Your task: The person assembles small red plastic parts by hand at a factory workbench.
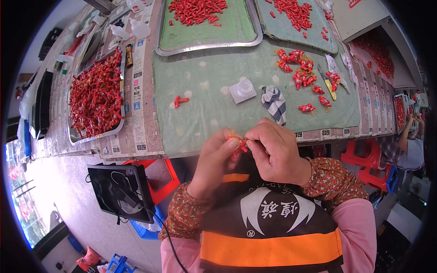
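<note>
Over the table's near edge, both my hands are drawn together on a small red plastic figure (238, 144) with orange-yellow bits. My left hand (211, 159) pinches it between thumb and fingers. From the other side, my right hand (277, 148) is closed with its fingertips at the piece; they hide part of it. Ahead on the green cloth (195, 123) lies a single red piece (180, 101). A small square block with a round clear top (242, 90) sits farther right, beside a crumpled striped rag (274, 104). Several red figures with yellowish bits (304, 77) are scattered at the right.
A metal tray (123, 98) heaped with red figures stands at left. Two green-lined trays with red parts (198, 10) (293, 18) are at the back. A yellow-handled knife (328, 85) lies at right. Beside me are a black box (120, 191) and red stools (362, 154).
</note>
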